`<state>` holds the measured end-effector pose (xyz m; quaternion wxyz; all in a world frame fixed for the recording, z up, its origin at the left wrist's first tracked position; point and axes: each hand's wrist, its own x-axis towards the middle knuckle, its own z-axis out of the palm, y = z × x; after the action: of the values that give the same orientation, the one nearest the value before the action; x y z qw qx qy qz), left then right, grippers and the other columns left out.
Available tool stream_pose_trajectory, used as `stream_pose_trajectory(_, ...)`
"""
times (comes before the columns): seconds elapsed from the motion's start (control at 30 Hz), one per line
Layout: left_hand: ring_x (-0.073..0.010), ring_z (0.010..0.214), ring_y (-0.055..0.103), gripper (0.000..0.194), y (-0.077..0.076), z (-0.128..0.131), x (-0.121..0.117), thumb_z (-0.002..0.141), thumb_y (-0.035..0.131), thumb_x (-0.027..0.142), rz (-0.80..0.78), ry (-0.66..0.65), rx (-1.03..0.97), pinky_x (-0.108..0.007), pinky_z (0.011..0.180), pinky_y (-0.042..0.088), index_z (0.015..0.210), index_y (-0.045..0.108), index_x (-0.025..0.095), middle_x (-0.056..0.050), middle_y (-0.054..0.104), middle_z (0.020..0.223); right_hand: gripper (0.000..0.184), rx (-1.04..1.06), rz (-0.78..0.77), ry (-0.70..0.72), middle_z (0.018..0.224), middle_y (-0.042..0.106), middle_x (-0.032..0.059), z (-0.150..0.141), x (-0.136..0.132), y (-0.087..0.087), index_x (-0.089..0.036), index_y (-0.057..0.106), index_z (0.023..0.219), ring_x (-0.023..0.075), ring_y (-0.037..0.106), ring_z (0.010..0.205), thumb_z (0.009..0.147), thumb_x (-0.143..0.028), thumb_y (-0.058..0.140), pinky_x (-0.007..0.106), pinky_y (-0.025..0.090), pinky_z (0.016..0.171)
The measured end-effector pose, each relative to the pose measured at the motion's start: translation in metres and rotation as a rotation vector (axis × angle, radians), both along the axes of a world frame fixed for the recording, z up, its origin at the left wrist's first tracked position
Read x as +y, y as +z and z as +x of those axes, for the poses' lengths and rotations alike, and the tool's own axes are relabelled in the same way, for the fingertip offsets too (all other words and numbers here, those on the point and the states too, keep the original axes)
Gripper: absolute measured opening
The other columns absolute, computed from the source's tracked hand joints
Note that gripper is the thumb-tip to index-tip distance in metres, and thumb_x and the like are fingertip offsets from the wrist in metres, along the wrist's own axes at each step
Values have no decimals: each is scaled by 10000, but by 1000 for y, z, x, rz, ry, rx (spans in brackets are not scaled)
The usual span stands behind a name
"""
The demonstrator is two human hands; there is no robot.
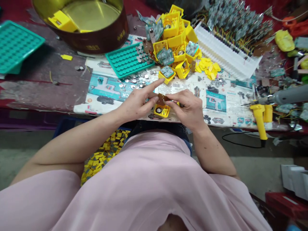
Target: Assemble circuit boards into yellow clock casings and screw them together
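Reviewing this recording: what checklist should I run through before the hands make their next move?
1. Brown board held: ok, pinched in the left hand.
2. Right hand grip: cannot tell; it is at the board's edge, exact contact unclear.
3. Yellow case open side up: ok, a round part shows inside.
4. Work surface free of loose bits: not ok, round metal pieces lie scattered.
5. Grey tool away from both hands: ok, off to the right.

Worn, dark red-brown worktable (pixel 72 73) spanning my far view, printed sheet (pixel 106 88) covering its middle, grey floor (pixel 24 147) below at left and right, white boxes (pixel 295 181) near a red box (pixel 286 203) at my near right, soft light.
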<state>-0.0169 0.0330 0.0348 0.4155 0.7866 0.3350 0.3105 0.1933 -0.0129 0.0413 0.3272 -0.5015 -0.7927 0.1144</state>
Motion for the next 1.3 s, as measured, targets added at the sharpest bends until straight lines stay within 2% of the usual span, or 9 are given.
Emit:
stream_pose_trajectory(0.1,-185,762,701,628,0,1,-1,873,546,246,37,8,22,-350,827,565,1487,447,160,-48,774,884,300,-16,-23,-19,992,756,55,0,-1,-1,-219,731,1103,190,660,964,973,-400,530,351,498,894)
stream_pose_trajectory(0.2,-204,873,720,582,-2,1,-4,900,498,238,108,40,46,-346,836,565,1475,455,161,-75,768,988,488,-16,-59,-3,1131,733,77,1,-3,-1,-207,610,1318,207,648,1042,937,-506,562,368,495,933)
stream_pose_trajectory(0.27,-206,958,713,537,-6,1,-7,912,488,224,196,71,73,-345,876,557,1448,486,183,-80,754,1063,541,-22,-47,-7,1154,726,81,1,-6,2,-201,588,1337,211,644,1059,912,-536,588,366,491,941)
stream_pose_trajectory(0.37,-201,980,690,474,-13,0,-10,928,483,217,400,73,106,-371,920,539,1400,526,201,-73,741,1079,306,-99,-2,-56,1059,750,47,-2,-10,7,-239,699,1138,204,653,1029,939,-432,568,366,467,948)
stream_pose_trajectory(0.47,-196,950,679,462,-18,-1,-9,935,480,205,552,20,105,-398,942,524,1395,519,218,-55,731,1037,217,-173,14,-77,969,759,23,-4,-13,13,-246,720,1028,193,663,972,947,-332,538,364,456,927)
stream_pose_trajectory(0.6,-245,1067,646,353,-15,0,-7,915,565,278,512,85,121,-448,973,491,1260,605,216,-82,693,1124,227,-175,-4,-34,959,766,34,0,-12,15,-215,715,1000,189,678,935,961,-347,534,340,482,869)
stream_pose_trajectory(0.77,-244,932,646,166,-12,4,-1,923,556,351,444,100,164,-507,953,454,914,676,238,-62,697,931,262,-199,-101,6,927,762,36,6,-4,19,-205,731,1035,186,677,888,968,-358,529,324,493,821)
stream_pose_trajectory(0.97,-209,890,635,215,-17,8,3,957,508,386,506,100,201,-471,958,459,893,637,226,-31,682,872,206,-244,-116,19,885,745,34,6,4,26,-214,748,920,188,646,877,941,-296,560,333,466,818)
stream_pose_trajectory(1.3,-201,963,655,276,-16,4,-4,997,449,361,624,168,208,-406,921,446,1008,669,194,-65,728,1013,201,-162,-50,14,934,747,45,7,-2,22,-199,737,1001,191,655,903,937,-332,601,318,459,828)
